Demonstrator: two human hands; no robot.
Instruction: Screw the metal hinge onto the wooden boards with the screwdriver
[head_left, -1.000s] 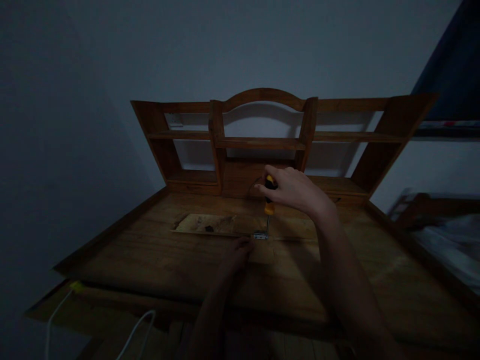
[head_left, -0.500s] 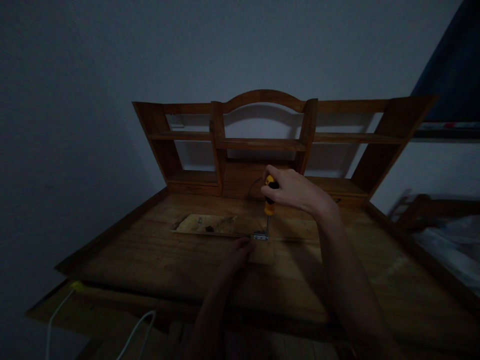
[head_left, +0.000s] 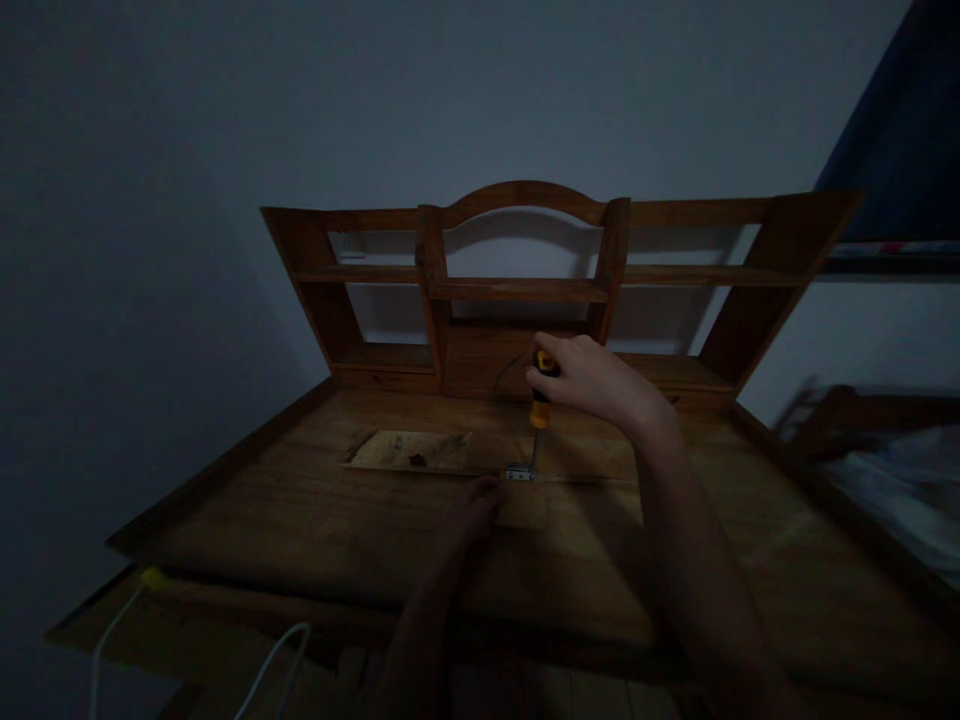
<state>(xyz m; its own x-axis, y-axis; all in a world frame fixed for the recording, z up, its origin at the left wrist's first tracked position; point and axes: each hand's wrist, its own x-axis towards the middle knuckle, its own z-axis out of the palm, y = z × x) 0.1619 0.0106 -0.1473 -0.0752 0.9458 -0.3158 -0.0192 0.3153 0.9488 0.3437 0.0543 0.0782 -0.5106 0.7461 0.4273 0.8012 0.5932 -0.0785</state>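
Note:
My right hand (head_left: pixel 574 372) is closed around the yellow and black handle of a screwdriver (head_left: pixel 540 413), held upright. The screwdriver's tip meets the right end of a small metal hinge (head_left: pixel 520 473). Under the hinge's front side lies a small pale wooden board (head_left: pixel 523 510). My left hand (head_left: pixel 478 502) is at the left edge of this board, its fingers curled together and pressed against it beside the hinge. The fingertips are dim, so their exact hold is hard to see.
A wooden desk top (head_left: pixel 300 505) spreads under both hands. Left of the hinge is a longer rough wooden board (head_left: pixel 409 450) with a dark knot. A wooden shelf unit (head_left: pixel 517 290) stands at the back against the wall. A white cable (head_left: pixel 274 655) hangs at the front left.
The view has shifted very slightly. My right hand has turned a little on the screwdriver's handle, its tip still at the hinge. My left hand stays in place.

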